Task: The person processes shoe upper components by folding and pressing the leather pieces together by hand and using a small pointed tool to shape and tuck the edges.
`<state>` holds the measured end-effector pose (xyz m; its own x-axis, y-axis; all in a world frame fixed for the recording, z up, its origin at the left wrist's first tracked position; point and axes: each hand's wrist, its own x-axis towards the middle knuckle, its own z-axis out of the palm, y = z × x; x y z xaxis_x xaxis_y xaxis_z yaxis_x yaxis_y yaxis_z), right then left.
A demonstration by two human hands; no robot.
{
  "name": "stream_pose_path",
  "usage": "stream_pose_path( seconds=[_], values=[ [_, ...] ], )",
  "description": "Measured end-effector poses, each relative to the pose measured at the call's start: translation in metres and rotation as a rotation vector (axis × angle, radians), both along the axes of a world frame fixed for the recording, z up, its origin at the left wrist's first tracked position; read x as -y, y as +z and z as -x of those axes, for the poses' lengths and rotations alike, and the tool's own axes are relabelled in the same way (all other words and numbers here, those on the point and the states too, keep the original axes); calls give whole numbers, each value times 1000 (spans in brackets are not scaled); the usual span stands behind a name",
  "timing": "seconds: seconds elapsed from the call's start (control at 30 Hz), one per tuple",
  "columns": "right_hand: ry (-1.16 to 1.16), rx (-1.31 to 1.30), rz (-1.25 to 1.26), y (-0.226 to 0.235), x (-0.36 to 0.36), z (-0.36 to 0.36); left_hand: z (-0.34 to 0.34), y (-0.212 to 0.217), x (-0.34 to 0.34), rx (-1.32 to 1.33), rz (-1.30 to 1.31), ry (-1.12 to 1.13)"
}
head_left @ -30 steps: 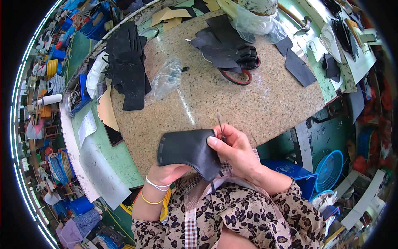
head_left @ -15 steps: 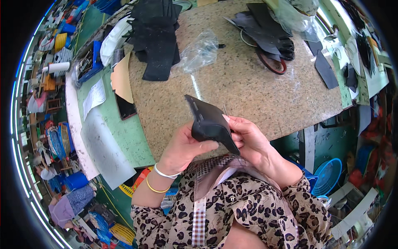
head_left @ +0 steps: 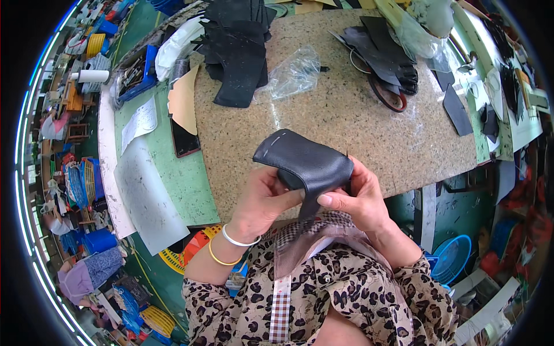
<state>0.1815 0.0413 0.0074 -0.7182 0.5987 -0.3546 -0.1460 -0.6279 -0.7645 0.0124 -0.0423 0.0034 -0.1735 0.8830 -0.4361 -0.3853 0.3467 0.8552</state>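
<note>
A piece of black leather (head_left: 306, 155), bent over into a curve, is held between my two hands above the table's near edge. Small pale marks run along its far left edge. My left hand (head_left: 259, 199) pinches the near left side, thumb on top and fingers underneath. On the right side, my right hand (head_left: 366, 196) grips it, the thumb pressed against the hanging lower fold. A thin dark tip shows just above the right fingers; what it belongs to is hidden.
Stacked black leather pieces (head_left: 242, 63) lie at the far left of the speckled tabletop (head_left: 231, 150), beside a clear plastic bag (head_left: 295, 72). More dark pieces (head_left: 378, 55) sit far right. A phone (head_left: 184, 138), tan pattern piece (head_left: 183, 101) and blue tool tray (head_left: 141, 78) line the left.
The leather has been turned and bent so its smooth, shiny face arches upward. My right hand has shifted slightly right, its thumb now on the near fold. The view has shifted a little.
</note>
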Motion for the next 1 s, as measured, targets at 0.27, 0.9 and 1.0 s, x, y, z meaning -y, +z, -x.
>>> stream_pose_path(
  seconds=[0.27,0.9,1.0],
  values=[
    [136,-354,594,-14,-4,-3,-4,7,3,220,-74,34],
    [-14,324,-832,-10,-12,-29,-5,0,-21,-300,49,-63],
    [39,317,-932,-11,-18,-29,-6,5,-30,-350,135,-117]
  ],
)
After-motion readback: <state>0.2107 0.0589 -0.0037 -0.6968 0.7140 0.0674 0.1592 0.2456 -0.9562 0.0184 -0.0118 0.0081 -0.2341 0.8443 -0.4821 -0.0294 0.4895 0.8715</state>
